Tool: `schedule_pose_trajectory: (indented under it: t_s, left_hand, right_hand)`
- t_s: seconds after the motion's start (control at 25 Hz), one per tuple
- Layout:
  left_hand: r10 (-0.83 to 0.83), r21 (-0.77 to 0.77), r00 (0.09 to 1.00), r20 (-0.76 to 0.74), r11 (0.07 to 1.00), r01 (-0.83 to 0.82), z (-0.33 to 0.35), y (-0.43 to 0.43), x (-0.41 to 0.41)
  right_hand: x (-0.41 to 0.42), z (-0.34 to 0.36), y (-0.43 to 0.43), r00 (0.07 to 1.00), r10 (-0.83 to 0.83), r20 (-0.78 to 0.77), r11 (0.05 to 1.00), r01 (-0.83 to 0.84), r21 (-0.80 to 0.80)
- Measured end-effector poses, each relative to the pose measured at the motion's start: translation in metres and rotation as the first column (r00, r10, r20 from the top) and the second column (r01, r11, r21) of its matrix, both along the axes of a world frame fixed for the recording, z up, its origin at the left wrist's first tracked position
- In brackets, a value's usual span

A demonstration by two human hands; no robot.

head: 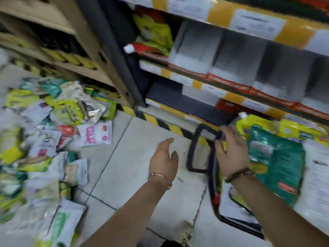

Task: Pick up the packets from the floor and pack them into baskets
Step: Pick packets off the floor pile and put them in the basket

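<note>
Our right hand (231, 154), fingers spread, rests against the green packet (274, 163) heaped in the basket (211, 179), where a careless push could spill that overfull load, while our left hand (164, 157) hangs relaxed and empty over the floor (135, 184), well apart from the packets (44, 131) piled leftward.

Head view, forward and down

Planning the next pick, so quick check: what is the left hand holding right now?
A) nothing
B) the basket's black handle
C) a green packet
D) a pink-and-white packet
A: the left hand hangs open over the bare floor, fingers relaxed and touching nothing, with the pile of packets to its left and the basket to its right.
</note>
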State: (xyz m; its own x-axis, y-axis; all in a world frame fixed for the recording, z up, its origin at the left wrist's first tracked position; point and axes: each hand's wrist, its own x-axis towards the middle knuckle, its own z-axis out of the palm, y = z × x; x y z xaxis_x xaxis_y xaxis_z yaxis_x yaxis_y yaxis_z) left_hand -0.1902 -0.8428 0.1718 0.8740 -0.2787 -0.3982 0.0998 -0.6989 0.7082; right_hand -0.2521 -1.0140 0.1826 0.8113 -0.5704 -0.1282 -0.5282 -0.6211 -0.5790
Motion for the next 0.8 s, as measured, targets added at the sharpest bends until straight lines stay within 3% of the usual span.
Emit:
schedule_pose_trajectory:
  t_s: [0.32, 0.8]
  left_hand:
    - [0.469, 0.001, 0.883, -0.028, 0.883, -0.469, 0.007, 0.229, 0.076]
    - [0.763, 0.091, 0.638, -0.1, 0.646, -0.758, -0.025, 0.482, 0.102]
  right_hand:
    - [0.124, -0.018, 0.212, 0.946, 0.308, -0.104, 0.931, -0.277, 0.237]
    - [0.226, -0.058, 0.475, 0.759, 0.608, -0.231, 0.78, -0.518, 0.353]
